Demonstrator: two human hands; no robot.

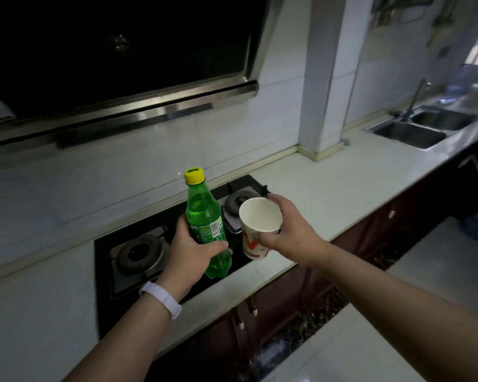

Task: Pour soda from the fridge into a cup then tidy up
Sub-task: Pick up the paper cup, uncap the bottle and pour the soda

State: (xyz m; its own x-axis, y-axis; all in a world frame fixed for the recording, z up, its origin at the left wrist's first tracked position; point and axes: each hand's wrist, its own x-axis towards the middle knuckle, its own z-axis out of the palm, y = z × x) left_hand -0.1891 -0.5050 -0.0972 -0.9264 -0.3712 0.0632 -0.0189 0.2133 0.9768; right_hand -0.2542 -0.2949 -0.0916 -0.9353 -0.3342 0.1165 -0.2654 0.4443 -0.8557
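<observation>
While held up over the stove [138, 260]:
left hand [189, 257]: fingers wrapped round the lower half of the bottle [204, 221], white band [162, 297] on the wrist
bottle: green, upright, yellow cap [194, 176] on
right hand [290, 230]: fingers gripping the cup [260, 224] by the rim
cup: paper, looks empty, just right of the bottle
sink [420, 126]: far right along the counter [342, 188]
</observation>
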